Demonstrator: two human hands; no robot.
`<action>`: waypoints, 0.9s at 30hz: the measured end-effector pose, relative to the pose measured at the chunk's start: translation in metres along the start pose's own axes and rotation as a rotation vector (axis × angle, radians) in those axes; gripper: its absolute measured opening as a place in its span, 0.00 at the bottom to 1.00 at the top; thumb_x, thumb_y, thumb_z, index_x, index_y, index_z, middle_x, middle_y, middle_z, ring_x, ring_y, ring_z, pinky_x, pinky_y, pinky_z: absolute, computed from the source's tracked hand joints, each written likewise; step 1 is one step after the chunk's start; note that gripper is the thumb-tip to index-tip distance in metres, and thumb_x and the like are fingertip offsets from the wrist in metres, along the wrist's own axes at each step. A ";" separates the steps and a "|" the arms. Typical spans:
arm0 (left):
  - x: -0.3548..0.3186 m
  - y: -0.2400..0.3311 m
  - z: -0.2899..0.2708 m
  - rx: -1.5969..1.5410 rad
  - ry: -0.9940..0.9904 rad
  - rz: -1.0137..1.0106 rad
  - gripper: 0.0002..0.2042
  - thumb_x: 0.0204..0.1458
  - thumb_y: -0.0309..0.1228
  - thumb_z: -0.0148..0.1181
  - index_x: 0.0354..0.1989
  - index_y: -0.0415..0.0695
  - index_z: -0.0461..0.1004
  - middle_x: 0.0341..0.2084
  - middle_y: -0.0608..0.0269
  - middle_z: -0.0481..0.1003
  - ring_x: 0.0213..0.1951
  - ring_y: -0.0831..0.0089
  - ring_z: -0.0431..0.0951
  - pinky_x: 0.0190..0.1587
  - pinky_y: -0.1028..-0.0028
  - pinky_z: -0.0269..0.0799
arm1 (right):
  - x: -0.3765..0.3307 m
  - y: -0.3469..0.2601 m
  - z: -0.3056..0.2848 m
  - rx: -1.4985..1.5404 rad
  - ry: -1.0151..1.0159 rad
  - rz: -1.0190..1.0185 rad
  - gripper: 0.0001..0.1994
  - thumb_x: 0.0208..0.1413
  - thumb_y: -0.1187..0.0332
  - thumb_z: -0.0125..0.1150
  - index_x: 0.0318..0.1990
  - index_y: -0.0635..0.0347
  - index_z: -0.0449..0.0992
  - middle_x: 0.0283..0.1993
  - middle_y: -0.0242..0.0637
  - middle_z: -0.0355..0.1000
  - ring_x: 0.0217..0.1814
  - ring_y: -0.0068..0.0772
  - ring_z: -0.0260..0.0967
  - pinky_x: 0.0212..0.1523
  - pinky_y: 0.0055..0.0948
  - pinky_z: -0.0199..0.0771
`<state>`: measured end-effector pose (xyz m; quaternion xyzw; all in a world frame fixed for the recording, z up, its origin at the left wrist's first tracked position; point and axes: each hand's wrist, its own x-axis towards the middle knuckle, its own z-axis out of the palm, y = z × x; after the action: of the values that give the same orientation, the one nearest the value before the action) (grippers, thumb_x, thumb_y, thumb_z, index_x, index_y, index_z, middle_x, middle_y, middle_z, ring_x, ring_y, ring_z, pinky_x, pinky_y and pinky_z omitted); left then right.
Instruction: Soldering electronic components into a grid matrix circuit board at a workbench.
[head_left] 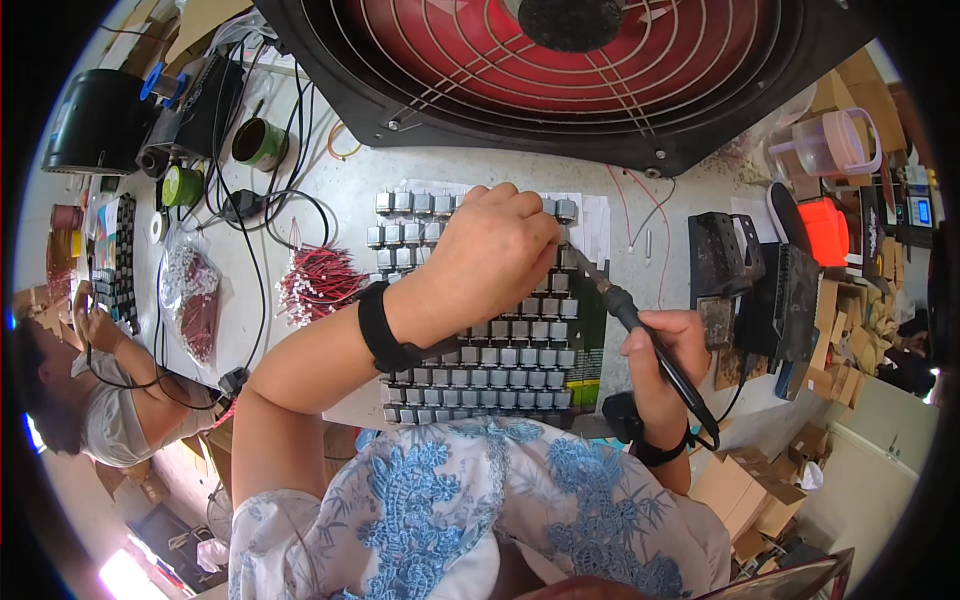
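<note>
right hand [660,385] holds a soldering iron [625,308], left hand [500,245] over small motors [500,378].

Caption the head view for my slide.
Right hand holds a soldering iron; left hand is over rows of small motors.

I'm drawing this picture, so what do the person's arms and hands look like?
The left hand and right hand wear no gloves. A wide black band circles the left wrist; another black band circles the right. The left sleeve is short and whitish, with a faint grey-blue pattern.
</note>
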<state>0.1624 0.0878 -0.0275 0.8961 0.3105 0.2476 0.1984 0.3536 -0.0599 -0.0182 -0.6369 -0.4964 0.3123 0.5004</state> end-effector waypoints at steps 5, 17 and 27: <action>0.001 -0.001 0.002 0.008 -0.002 0.000 0.05 0.42 0.26 0.64 0.29 0.45 0.77 0.25 0.63 0.71 0.33 0.62 0.72 0.36 0.65 0.66 | 0.000 0.001 0.001 -0.019 0.005 -0.011 0.08 0.53 0.75 0.63 0.39 0.65 0.71 0.29 0.33 0.73 0.27 0.14 0.67 0.29 0.16 0.66; -0.008 -0.011 -0.004 -0.066 0.007 -0.027 0.06 0.41 0.23 0.64 0.29 0.44 0.77 0.24 0.63 0.72 0.31 0.62 0.72 0.37 0.65 0.68 | -0.001 0.000 0.002 -0.008 -0.005 -0.020 0.10 0.53 0.74 0.64 0.40 0.65 0.71 0.29 0.34 0.73 0.27 0.17 0.69 0.29 0.17 0.68; -0.009 -0.009 -0.003 -0.049 0.010 -0.007 0.05 0.42 0.24 0.64 0.30 0.44 0.78 0.24 0.63 0.72 0.31 0.62 0.72 0.37 0.65 0.67 | -0.001 -0.001 0.005 -0.037 -0.047 -0.001 0.10 0.52 0.74 0.64 0.40 0.64 0.72 0.28 0.34 0.74 0.26 0.17 0.70 0.28 0.18 0.68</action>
<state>0.1503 0.0894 -0.0325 0.8886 0.3083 0.2589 0.2197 0.3482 -0.0595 -0.0195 -0.6384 -0.5140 0.3179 0.4767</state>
